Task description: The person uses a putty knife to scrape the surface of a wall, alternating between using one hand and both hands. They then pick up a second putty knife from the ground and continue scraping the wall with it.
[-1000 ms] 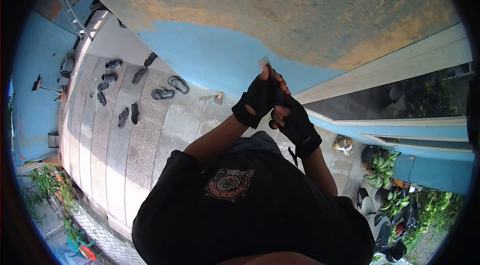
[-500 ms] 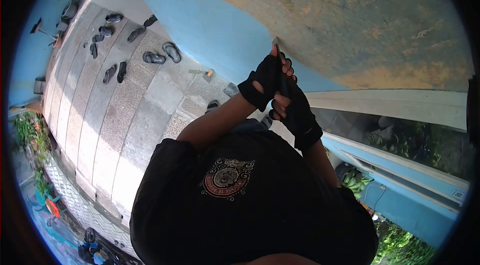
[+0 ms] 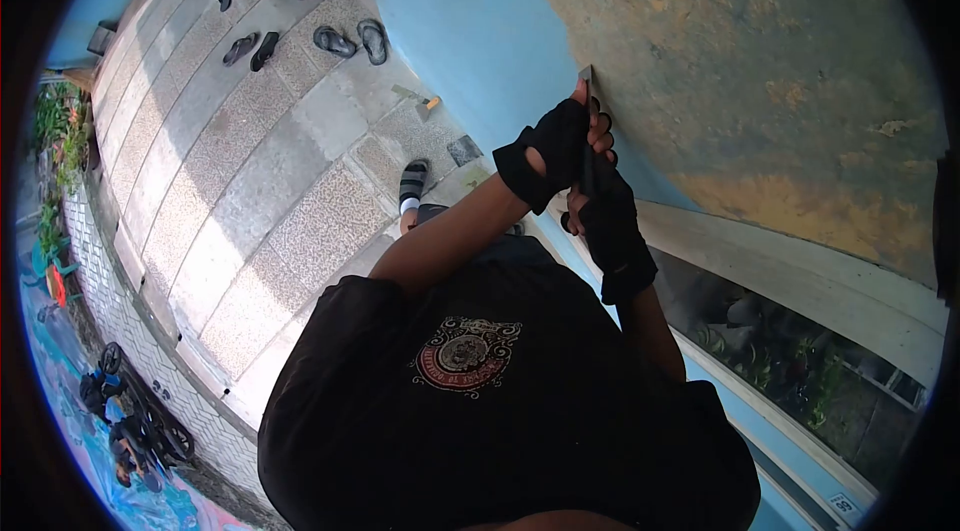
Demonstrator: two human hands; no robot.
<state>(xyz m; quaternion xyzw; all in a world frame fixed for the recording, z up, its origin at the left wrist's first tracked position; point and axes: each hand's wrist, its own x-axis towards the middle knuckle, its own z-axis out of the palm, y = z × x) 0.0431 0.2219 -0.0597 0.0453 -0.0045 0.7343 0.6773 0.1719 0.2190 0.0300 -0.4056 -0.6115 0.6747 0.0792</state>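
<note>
Both hands wear black fingerless gloves and grip one scraper [image 3: 587,76], a slim dark tool with a small metal blade. My left hand [image 3: 556,148] is closed high on it, near the blade, with the thumb pointing along it. Lower down, my right hand [image 3: 607,221] is wrapped round the handle. The blade's end meets the wall, at the border of the light blue paint [image 3: 480,31] and a rough brown-grey patch [image 3: 740,61]. Fingers and gloves hide much of the handle.
Another tool with a yellow-orange end [image 3: 431,103] lies on the paved floor [image 3: 310,146] near the wall's base. Several sandals and shoes [image 3: 335,42] are scattered farther off. A window ledge [image 3: 770,256] runs along the right. A motorcycle [image 3: 150,416] shows at lower left.
The view has turned, so the floor and wall have shifted in it. Both hands still grip the scraper, its blade still at the wall near the paint border.
</note>
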